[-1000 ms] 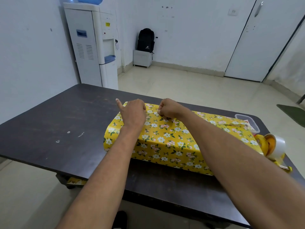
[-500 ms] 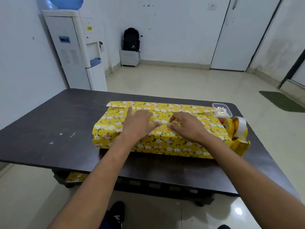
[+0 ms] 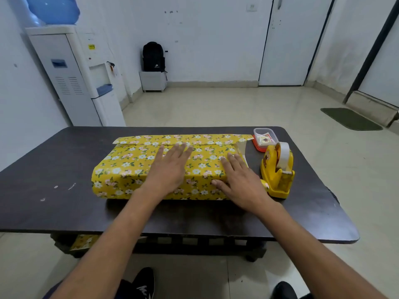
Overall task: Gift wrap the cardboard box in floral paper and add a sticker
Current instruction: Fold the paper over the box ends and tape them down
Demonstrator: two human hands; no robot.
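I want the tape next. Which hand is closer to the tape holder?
Right. The right hand lies flat on the box's end beside the tape holder; the left hand rests mid-box, farther away.

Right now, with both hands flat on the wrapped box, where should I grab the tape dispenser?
Probably grip the tape dispenser across its narrow yellow body below the roll, coming from above with the right hand, which lies beside it. It stands upright, the toothed cutter faces you, so avoid that near end.

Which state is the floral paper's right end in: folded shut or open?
Open: the floral paper stands loose at its right end, white underside showing, beside the right hand.
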